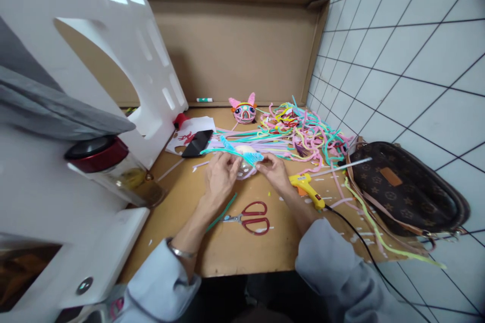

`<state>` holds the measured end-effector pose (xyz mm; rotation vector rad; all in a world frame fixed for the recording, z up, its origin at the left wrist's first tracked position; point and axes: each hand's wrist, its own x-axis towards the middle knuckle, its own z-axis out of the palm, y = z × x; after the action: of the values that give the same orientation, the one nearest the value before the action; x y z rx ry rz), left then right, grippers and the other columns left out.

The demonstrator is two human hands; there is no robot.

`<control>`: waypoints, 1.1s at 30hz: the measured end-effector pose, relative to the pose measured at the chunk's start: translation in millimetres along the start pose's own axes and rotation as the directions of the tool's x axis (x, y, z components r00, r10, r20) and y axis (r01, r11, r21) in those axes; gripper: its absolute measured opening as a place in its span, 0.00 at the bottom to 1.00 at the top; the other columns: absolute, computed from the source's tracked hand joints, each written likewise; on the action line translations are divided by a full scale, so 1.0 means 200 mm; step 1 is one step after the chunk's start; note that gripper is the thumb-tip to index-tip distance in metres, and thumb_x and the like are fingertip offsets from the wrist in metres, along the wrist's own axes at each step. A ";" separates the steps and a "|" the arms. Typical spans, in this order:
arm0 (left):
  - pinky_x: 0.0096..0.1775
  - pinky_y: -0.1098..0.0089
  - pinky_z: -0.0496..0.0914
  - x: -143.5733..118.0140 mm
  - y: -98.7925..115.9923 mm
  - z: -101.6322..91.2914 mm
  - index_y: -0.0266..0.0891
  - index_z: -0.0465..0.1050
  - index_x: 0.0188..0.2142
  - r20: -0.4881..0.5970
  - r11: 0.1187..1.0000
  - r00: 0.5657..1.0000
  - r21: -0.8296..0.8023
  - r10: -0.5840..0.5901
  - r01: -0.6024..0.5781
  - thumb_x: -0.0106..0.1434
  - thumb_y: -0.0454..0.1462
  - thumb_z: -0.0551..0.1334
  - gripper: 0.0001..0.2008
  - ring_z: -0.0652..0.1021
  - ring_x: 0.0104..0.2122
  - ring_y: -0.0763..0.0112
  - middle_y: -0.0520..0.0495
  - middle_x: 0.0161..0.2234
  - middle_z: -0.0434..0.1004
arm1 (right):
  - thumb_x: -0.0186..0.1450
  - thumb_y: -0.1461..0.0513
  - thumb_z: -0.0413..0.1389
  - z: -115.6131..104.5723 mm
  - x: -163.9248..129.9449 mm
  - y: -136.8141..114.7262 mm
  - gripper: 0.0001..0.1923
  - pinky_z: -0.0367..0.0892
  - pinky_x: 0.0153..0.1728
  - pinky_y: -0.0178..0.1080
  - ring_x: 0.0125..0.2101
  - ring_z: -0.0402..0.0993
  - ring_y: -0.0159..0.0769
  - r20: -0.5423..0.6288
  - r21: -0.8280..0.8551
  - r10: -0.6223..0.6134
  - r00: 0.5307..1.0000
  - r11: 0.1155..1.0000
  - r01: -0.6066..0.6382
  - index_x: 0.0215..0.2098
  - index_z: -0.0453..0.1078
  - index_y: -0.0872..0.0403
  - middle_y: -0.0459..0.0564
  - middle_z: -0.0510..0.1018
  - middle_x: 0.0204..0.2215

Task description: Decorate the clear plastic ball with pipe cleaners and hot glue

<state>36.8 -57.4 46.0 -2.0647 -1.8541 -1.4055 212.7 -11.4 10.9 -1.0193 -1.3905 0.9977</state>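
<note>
My left hand (221, 175) and my right hand (275, 170) meet over the middle of the cardboard work surface (227, 247). Between them they pinch a small craft piece (245, 157) with a pale rounded core and blue and lilac pipe cleaners wrapped over it. Its long pipe cleaner ends lead off toward the loose bundle behind. Both hands have fingers closed on the piece. A finished pink pipe cleaner head (244, 109) with ears and big eyes stands behind, apart from my hands.
A tangle of coloured pipe cleaners (303, 131) lies at the back right. Red-handled scissors (250, 217) lie near me, a yellow glue gun (307, 189) with black cord to the right, a brown handbag (405, 186) beyond. A black phone (197, 143), jar (113, 169) and white foam panel (125, 50) stand left.
</note>
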 end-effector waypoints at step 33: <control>0.48 0.57 0.73 0.05 0.05 0.00 0.42 0.70 0.48 0.389 0.536 0.857 -0.669 -0.338 0.515 0.43 0.44 0.74 0.32 0.79 0.40 0.59 0.47 0.35 0.79 | 0.51 0.58 0.61 0.00 0.01 0.01 0.11 0.71 0.44 0.45 0.39 0.75 0.42 0.042 -0.053 -0.020 0.999 0.998 0.022 0.34 0.74 0.51 0.48 0.81 0.35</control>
<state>43.1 -52.4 56.7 -2.1838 -2.2266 -2.5752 213.0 -8.3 9.0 -1.0265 -1.4662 0.9758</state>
